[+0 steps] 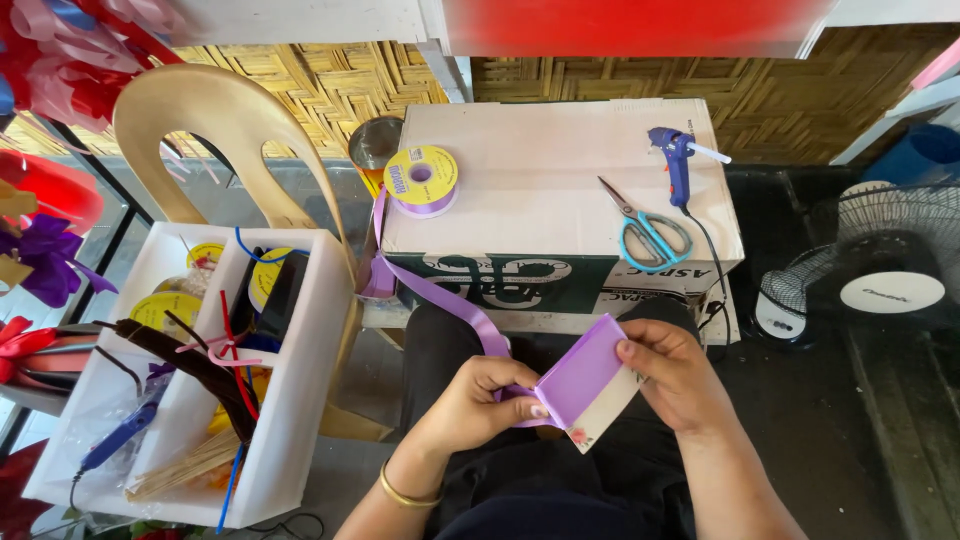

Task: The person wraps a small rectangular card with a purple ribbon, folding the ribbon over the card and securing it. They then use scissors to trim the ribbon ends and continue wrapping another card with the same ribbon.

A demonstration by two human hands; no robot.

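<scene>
Lilac ribbon (455,300) wraps card (590,385) | left hand (480,405) pinches lower edge, right hand (675,370) clamps upper corner | cardboard box (540,190) near, lap room open.

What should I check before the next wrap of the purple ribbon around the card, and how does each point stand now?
1. Card held by both hands: ok, left hand and right hand grip it.
2. Ribbon lying flat on the card: ok.
3. Ribbon strand running up to the spool free of tangles: ok; twists cannot tell.
4. Spool free to turn on the box: cannot tell.
5. Scissors within reach: ok, on the box.
6. Glue gun standing clear of the ribbon: ok.
</scene>
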